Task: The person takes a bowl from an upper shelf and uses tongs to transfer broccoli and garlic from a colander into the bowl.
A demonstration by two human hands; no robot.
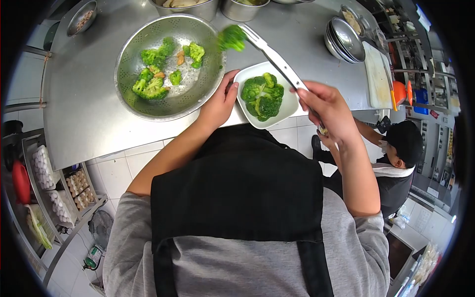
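Observation:
My left hand (222, 101) grips the left edge of a white square dish (292, 110), its thumb by the rim. Several broccoli florets (263, 96) are heaped in that dish. In my right hand (329, 106) are long metal tongs (279, 60), slanting up and left over the dish. At their far end hangs a blurred broccoli floret (231, 38), above the right rim of a perforated metal colander (129, 101). Inside the colander lie more broccoli (151, 89) and a few small brownish pieces (180, 58).
Metal pots (193, 11) stand at the steel counter's (84, 109) back edge. Stacked metal bowls (346, 39) and a white cutting board (377, 74) are on the right. A small bowl (82, 19) sits back left. Another person (398, 163) in a black cap is close on my right.

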